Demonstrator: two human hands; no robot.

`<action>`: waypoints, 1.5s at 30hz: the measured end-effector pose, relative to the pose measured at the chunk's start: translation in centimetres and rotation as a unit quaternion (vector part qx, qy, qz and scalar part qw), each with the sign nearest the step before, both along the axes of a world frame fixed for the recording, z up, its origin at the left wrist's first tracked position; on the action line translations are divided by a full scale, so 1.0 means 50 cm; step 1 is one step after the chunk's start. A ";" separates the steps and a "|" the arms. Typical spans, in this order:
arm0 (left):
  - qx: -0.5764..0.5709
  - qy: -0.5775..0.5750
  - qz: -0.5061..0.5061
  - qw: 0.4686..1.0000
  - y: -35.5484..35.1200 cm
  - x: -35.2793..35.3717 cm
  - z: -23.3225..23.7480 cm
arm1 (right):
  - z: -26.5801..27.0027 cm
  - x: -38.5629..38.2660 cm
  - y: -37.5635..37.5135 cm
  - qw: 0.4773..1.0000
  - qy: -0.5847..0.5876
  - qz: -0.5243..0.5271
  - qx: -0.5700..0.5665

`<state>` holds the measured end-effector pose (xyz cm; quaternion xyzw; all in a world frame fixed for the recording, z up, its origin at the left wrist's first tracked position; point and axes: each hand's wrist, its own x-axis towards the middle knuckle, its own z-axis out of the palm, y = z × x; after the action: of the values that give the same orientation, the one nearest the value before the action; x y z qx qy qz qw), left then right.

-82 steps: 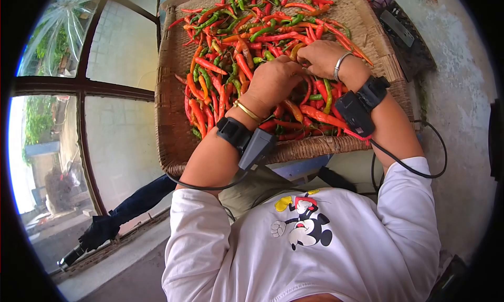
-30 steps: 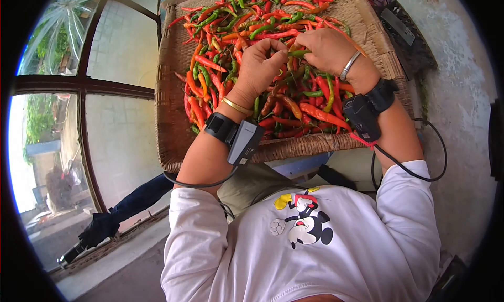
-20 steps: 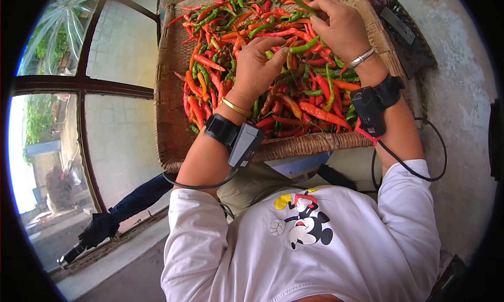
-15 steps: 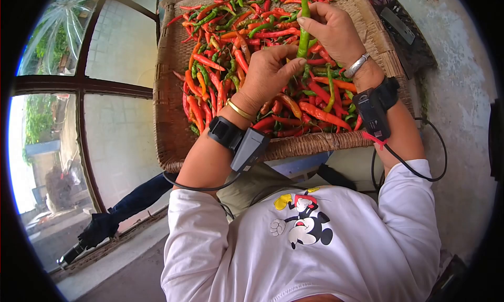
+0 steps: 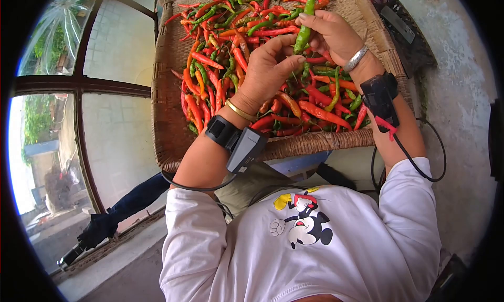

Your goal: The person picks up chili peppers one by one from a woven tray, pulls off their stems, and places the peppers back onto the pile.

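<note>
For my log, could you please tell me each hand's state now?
Left hand: at the lower end of green chili; grip unclear.
Right hand: closed, holding green chili.

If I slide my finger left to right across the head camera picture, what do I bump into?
Window → left hand → green chili pepper pinched by the right hand → right hand → black box on the right wrist.

A long, glossy green chili pepper [image 5: 305, 34] slants above the heaped red and green peppers [image 5: 207, 60], its near end perhaps the stemmed one.
</note>
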<state>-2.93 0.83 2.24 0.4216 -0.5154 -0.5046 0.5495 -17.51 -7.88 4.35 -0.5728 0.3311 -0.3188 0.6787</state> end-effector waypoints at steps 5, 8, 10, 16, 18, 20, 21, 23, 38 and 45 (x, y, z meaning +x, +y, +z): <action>-0.058 -0.116 0.058 0.990 0.007 -0.007 0.012 | -0.018 -0.015 -0.013 0.989 -0.055 -0.008 0.134; -0.046 -0.053 0.092 0.993 0.005 -0.003 0.016 | -0.033 -0.046 -0.065 0.997 -0.002 -0.023 0.077; -0.028 -0.039 0.101 0.994 -0.001 0.001 0.012 | -0.024 -0.048 -0.077 0.979 -0.151 -0.124 0.053; 0.033 -0.126 0.097 0.987 -0.005 0.008 -0.006 | -0.031 -0.060 -0.092 0.997 -0.051 -0.043 0.029; -0.005 -0.181 0.117 0.977 -0.013 0.015 -0.024 | -0.044 -0.022 -0.068 0.914 0.289 0.022 -0.285; -0.004 -0.187 0.119 0.975 -0.015 0.021 -0.030 | -0.060 0.001 -0.034 0.781 0.380 0.066 -0.490; -0.004 -0.192 0.120 0.974 -0.016 0.024 -0.033 | -0.067 0.007 -0.020 0.769 0.415 0.097 -0.477; -0.015 -0.214 0.117 0.970 -0.021 0.032 -0.051 | -0.082 0.010 -0.011 0.749 0.428 0.095 -0.497; 0.002 -0.225 0.084 0.971 -0.010 0.040 0.016 | -0.013 -0.009 -0.026 0.961 0.085 0.233 -0.124; 0.116 -0.006 0.094 0.989 -0.019 0.048 0.001 | -0.042 -0.014 -0.054 0.963 -0.075 0.237 0.107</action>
<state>-0.51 -0.14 2.29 0.5324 -0.4144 -0.5046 0.5387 -18.23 -10.60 2.27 -0.5334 0.1658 -0.1536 0.8151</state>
